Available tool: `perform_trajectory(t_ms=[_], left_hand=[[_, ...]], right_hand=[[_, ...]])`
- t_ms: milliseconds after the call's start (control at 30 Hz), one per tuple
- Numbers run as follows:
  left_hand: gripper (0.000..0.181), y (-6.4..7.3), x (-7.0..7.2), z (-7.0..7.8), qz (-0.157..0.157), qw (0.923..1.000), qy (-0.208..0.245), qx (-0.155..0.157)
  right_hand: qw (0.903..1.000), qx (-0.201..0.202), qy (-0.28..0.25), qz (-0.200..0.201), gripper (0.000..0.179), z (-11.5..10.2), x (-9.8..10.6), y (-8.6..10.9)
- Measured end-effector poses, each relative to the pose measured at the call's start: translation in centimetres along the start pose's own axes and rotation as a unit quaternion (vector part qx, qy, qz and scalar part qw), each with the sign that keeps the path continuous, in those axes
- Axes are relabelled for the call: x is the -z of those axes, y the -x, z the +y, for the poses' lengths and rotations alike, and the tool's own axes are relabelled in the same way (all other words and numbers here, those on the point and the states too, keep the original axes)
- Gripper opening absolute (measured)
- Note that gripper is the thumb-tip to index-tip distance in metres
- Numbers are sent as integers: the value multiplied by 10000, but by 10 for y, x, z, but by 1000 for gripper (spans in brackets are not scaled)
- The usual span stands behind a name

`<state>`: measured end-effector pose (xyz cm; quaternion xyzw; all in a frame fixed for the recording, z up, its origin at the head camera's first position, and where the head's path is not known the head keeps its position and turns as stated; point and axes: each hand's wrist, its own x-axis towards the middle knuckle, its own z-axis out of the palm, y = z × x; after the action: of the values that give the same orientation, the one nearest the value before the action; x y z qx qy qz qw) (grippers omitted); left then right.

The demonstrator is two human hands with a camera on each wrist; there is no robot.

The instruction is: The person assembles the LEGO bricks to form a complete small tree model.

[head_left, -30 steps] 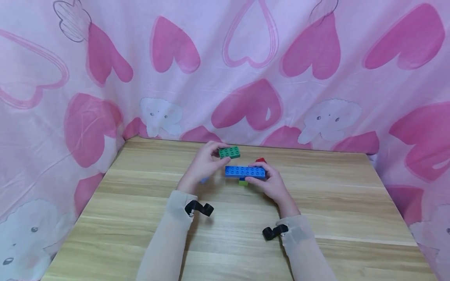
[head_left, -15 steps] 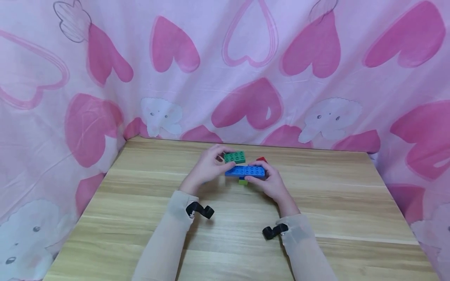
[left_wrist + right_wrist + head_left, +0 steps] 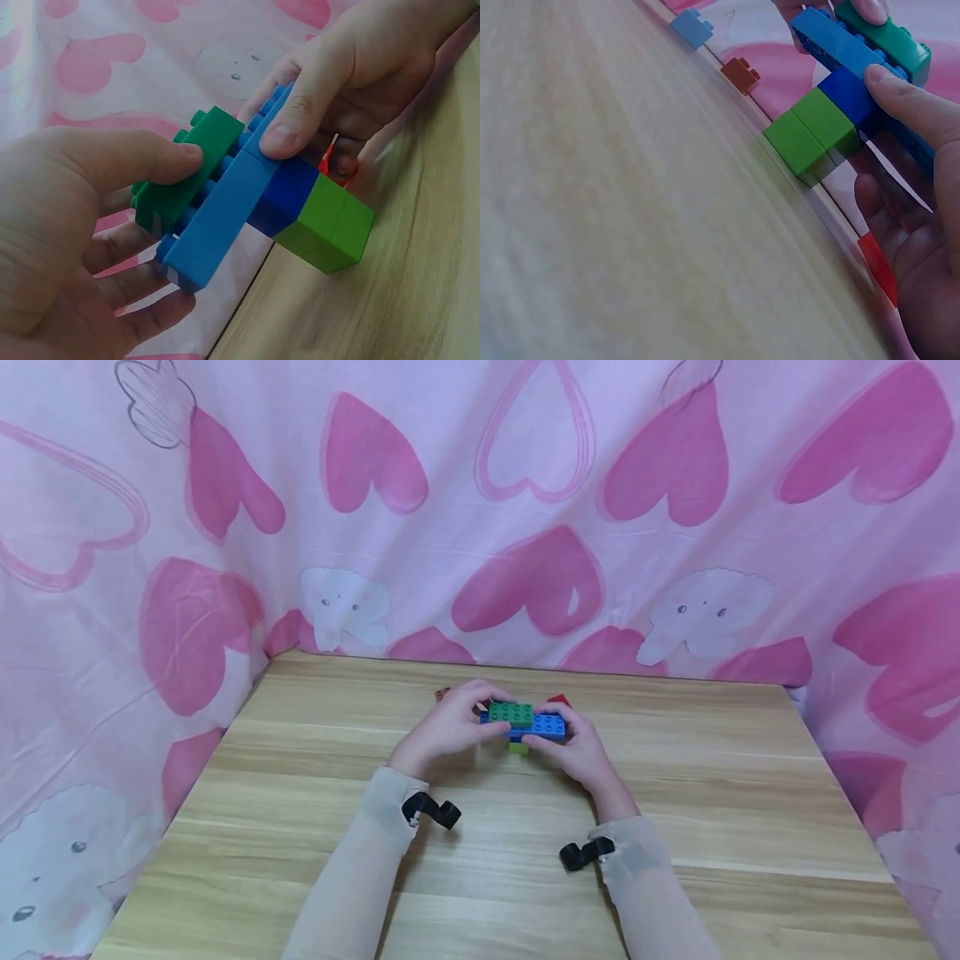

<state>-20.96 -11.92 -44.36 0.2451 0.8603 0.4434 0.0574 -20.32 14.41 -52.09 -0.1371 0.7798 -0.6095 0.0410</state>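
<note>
My left hand pinches a green toy building brick between thumb and fingers. The brick lies over the studs of two long blue bricks set end to end, and a narrow gap shows between them in the left wrist view. Thumb and fingers of my right hand grip the blue bricks near their join and right end. Beneath that row, a dark blue brick and lime green bricks form a stem down to the wooden table.
Behind the right hand lies a red piece on the table. A brown brick and a light blue brick stand apart on the left side. A pink heart-patterned curtain rises behind the table's far edge.
My left hand has brought the green brick right and toward me, from behind the blue bricks to over their left part. The brown brick has come into sight; the right hand keeps its place.
</note>
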Motion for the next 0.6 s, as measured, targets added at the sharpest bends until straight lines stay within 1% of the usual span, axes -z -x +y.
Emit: perform_trajectory(t_ms=[133,333,600], left_hand=[[42,0,-1,0,-74,10000,-40,38],[41,1,0,2,-67,10000,-11,65],[38,0,-1,0,-44,10000,-77,-1]], right_hand=[[10000,-64,7,-10,47,0,0,0],[9999,-124,21,-41,51,0,0,0],[9999,-154,-7,-30,52,-1,0,0]])
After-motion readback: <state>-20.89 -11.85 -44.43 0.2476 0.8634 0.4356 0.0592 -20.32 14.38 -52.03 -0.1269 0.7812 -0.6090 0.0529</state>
